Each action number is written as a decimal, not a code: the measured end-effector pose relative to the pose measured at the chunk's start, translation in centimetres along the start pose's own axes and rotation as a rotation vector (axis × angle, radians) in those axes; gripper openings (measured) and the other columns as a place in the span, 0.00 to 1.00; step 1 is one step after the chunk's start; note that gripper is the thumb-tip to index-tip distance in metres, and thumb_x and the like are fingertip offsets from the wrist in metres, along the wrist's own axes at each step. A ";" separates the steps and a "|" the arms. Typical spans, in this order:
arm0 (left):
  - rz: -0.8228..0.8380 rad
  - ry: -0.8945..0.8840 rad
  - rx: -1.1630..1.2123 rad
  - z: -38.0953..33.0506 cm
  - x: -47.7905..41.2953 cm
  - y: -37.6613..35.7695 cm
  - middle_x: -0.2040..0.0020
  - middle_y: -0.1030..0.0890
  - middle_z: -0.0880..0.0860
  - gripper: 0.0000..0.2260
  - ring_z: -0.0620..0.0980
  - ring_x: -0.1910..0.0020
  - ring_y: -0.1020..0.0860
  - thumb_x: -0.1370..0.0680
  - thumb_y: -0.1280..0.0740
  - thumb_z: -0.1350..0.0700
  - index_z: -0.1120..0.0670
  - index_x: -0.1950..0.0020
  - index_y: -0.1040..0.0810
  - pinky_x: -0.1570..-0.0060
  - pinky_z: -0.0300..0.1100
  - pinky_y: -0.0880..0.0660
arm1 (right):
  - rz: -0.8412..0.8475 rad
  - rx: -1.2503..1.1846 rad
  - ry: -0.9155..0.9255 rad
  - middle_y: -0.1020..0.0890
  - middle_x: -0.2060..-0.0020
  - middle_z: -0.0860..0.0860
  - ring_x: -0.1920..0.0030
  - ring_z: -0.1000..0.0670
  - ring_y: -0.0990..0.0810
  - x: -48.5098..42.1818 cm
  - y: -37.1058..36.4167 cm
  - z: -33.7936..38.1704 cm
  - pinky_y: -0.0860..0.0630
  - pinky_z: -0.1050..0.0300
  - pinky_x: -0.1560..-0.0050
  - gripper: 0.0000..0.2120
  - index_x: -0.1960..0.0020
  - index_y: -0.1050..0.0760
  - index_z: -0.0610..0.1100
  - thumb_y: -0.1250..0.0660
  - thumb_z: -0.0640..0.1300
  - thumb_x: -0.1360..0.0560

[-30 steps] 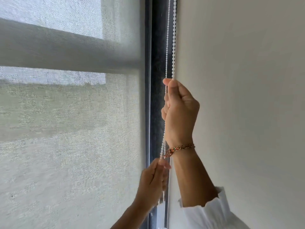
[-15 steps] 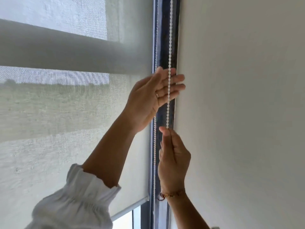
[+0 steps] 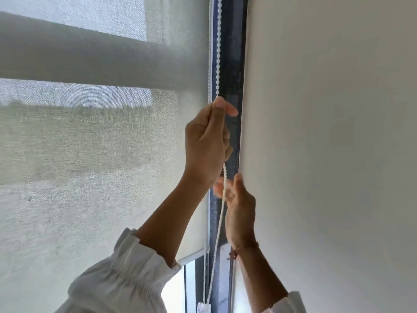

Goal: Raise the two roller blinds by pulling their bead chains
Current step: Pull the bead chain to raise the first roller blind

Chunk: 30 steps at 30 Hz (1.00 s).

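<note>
so the right hand is lowest and nearest, fingers loosely spread beside the slack chain, not clamping it. above it the left hand pinches the chain between thumb and forefinger, against the dark frame. best to pull straight down along the frame, then regrip low with the right. farther off, the blind hangs with its hem just above the sill gap.

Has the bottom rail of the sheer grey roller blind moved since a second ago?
Yes. The bottom rail has risen, uncovering glass beside the dark window frame.
</note>
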<state>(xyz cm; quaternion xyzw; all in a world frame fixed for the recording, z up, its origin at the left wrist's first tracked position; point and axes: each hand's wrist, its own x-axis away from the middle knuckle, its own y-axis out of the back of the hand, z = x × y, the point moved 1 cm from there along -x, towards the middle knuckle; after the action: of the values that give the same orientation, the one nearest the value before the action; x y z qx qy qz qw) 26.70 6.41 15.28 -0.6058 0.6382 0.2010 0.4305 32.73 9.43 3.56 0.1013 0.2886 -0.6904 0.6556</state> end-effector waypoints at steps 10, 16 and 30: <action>0.001 0.120 -0.209 6.1 7.0 1.6 0.81 0.37 0.43 0.13 0.39 0.83 0.41 0.21 0.43 0.54 0.49 0.63 0.25 0.80 0.30 0.42 | 0.130 -0.377 0.104 0.21 0.46 0.42 0.44 0.46 0.20 -6.6 -1.1 12.5 0.25 0.51 0.39 0.14 0.41 0.29 0.38 0.44 0.45 0.21; 0.036 0.250 -0.299 9.7 11.8 2.6 0.81 0.38 0.46 0.13 0.40 0.81 0.41 0.23 0.44 0.51 0.45 0.66 0.25 0.79 0.32 0.43 | 0.088 -0.257 0.104 0.23 0.68 0.48 0.77 0.55 0.29 -6.6 -2.2 14.0 0.29 0.63 0.76 0.08 0.52 0.22 0.41 0.40 0.41 0.22; 0.080 0.389 -0.151 6.8 5.1 1.5 0.66 0.23 0.66 0.23 0.45 0.72 0.24 0.18 0.50 0.51 0.70 0.47 0.27 0.66 0.29 0.27 | -0.195 -0.130 0.479 0.27 0.76 0.61 0.70 0.59 0.31 -5.5 -1.8 11.2 0.35 0.60 0.61 0.10 0.57 0.19 0.46 0.38 0.46 0.26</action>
<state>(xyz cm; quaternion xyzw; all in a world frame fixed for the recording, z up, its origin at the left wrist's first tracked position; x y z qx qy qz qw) 27.86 8.91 7.06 -0.6379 0.7160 0.1446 0.2439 34.33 8.06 16.01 0.1912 0.4876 -0.6868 0.5039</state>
